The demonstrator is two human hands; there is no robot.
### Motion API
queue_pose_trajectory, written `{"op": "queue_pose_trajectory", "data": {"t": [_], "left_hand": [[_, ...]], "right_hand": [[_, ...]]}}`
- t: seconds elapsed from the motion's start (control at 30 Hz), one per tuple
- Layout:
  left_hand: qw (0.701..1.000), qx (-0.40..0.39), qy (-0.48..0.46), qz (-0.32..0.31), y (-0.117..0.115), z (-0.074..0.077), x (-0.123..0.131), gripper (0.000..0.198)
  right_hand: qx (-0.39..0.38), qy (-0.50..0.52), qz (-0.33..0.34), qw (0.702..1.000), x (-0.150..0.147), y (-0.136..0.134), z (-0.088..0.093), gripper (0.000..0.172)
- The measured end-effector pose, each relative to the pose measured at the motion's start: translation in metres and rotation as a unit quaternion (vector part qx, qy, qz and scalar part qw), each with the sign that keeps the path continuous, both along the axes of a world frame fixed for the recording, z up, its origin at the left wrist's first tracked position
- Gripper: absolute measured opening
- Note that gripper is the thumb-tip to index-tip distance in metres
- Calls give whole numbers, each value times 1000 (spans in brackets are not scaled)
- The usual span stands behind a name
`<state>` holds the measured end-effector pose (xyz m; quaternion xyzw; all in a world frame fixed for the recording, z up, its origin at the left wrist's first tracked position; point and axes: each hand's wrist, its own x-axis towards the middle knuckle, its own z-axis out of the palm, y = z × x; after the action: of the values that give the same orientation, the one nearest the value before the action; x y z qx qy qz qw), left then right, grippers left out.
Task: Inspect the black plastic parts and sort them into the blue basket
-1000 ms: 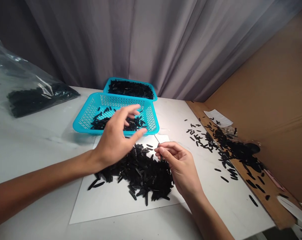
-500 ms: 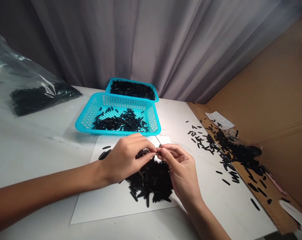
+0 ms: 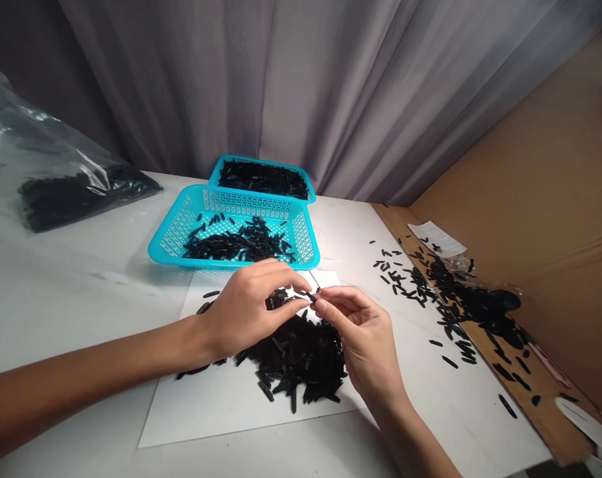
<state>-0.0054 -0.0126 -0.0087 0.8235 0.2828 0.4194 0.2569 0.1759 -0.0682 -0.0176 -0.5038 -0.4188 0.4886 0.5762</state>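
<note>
Black strip [image 3: 308, 296] in pinching right hand [image 3: 369, 335], curved left hand [image 3: 251, 305] beside.

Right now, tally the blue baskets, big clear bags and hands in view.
Blue baskets: 2 (near basket, far basket)
Big clear bag: 1
Hands: 2 (left hand, right hand)
Total: 5

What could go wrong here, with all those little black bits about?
The small black piece at the right hand's fingertips might slip; falling into the black pile of similar pieces, it could be hard to find again.

The left hand reaches across the pile's left side, so it might brush loose pieces off the white sheet.

The front blue basket stands just beyond that hand and could get bumped.
</note>
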Motion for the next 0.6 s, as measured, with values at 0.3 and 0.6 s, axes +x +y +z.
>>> {"op": "queue_pose_trajectory", "data": {"t": [0.3,0.6], "left_hand": [[1000,16,-15,-2,1,1,0,7],[999,21,-30,-12,1,0,1,8]], "right_hand": [[24,-18,19,999,2,-2,0,14],[36,-38,16,998,3,-2,1,12]]}}
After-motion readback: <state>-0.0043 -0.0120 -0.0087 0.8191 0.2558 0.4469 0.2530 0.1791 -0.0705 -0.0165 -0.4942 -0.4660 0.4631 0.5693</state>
